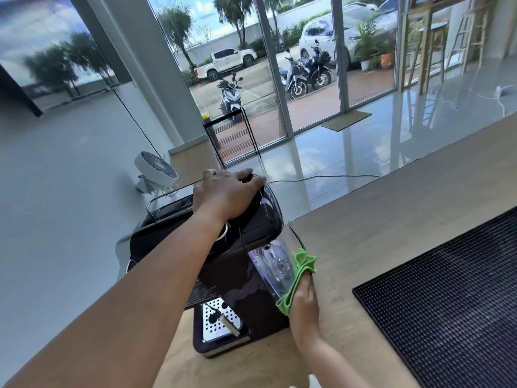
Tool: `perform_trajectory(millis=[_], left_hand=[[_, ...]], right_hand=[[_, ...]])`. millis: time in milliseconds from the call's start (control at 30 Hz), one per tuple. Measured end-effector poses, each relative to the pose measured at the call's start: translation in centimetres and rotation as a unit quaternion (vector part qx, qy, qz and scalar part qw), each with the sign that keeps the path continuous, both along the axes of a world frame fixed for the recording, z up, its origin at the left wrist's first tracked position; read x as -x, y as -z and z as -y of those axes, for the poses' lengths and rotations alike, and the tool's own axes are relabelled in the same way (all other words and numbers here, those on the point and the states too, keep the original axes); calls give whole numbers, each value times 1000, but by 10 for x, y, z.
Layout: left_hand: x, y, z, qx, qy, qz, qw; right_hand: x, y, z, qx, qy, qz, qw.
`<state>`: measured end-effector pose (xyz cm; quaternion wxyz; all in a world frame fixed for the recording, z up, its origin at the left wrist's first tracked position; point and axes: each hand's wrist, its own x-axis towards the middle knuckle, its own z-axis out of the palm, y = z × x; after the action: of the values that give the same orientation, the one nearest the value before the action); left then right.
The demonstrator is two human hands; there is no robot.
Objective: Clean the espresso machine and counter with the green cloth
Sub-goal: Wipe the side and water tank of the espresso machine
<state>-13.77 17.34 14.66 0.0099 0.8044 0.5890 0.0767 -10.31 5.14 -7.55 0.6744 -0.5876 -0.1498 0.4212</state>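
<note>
The wooden counter (391, 219) runs away to the right, with a black bar mat (447, 303) lying on it, well apart from the work area. The espresso machine (229, 275) stands at the counter's left end, close to the edge. Its drip tray (221, 320) faces the person, and its clear water tank (275, 264) sits on the side toward the mat.

The left hand (226, 194) rests on the machine's top, fingers spread and laid over the far edge, holding nothing and apparently steadying the body. The right hand (303, 301) grips the green cloth (299, 273) and presses it against the outer face of the tank.

Cloth orientation: the long axis runs near-to-far along the tank wall. The bunched free end points up and away from the person, and the lower end is tucked by the palm.

Probable faults from this position:
1. Sideways pressure on the tank may push the machine toward the counter edge (the left hand looks to be the only restraint).
2. A hard stroke could unseat the tank, if it is the lift-out type; this cannot be confirmed here.
3. A black cable (296, 233) lies on the counter just behind the tank, and the cloth's loose end could snag it on a forward stroke.
</note>
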Motion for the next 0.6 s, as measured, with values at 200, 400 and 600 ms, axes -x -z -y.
perform_trajectory(millis=[200,400,600], left_hand=[[0,2,-4,-2,-3,-6,1000],[0,3,-3,2,-4,-2,1000],[-1,1,-2,1,1,-13,1000]], right_hand=[[-27,-68,-29,-131,-65,14,989],[-65,-46,-54,-68,-203,-24,977],[-49,-43,-22,-35,-191,-71,978]])
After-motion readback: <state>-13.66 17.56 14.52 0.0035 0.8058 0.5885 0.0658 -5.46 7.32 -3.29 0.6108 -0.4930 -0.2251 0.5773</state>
